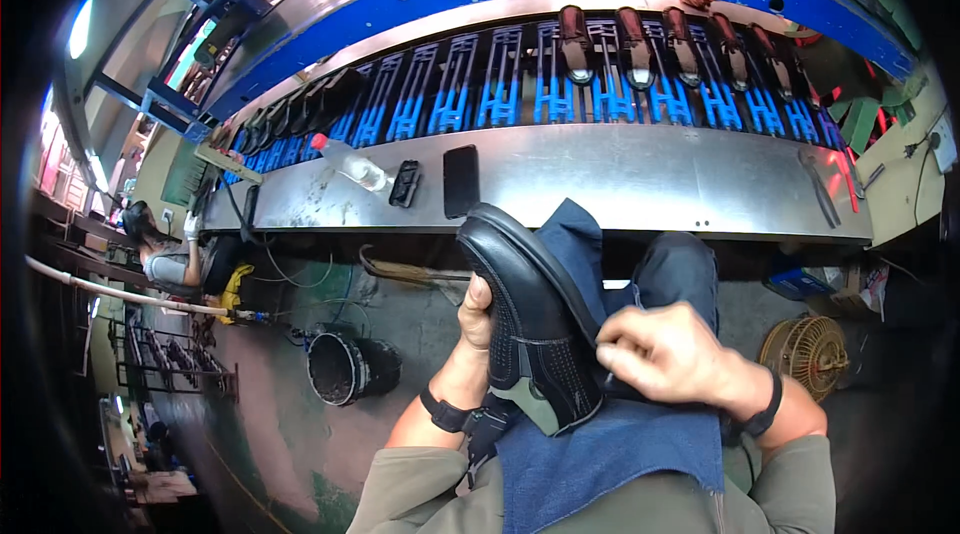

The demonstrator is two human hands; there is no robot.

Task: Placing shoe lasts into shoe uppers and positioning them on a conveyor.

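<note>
A black leather shoe point(508, 284) with perforated sides and a grey-green patch near its heel is tilted over my lap, toe pointing away. My left hand point(477, 317) is closed round its left side, the thumb showing against the upper. Beside the sole edge on the right is my right hand point(665, 354), its fingers curled together close to the shoe. Whatever those fingers may pinch is hidden. Dark blue cloth point(610, 464) covers my lap under the shoe.
Ahead, a metal bench point(590, 169) bears a phone point(461, 182), a small black case point(404, 184) and a clear bottle point(350, 166). Behind it, shoes point(634, 49) sit on a blue-pronged rack point(500, 99). A black bucket point(350, 366) and a round fan point(806, 359) stand below. Another person point(180, 254) sits far left.
</note>
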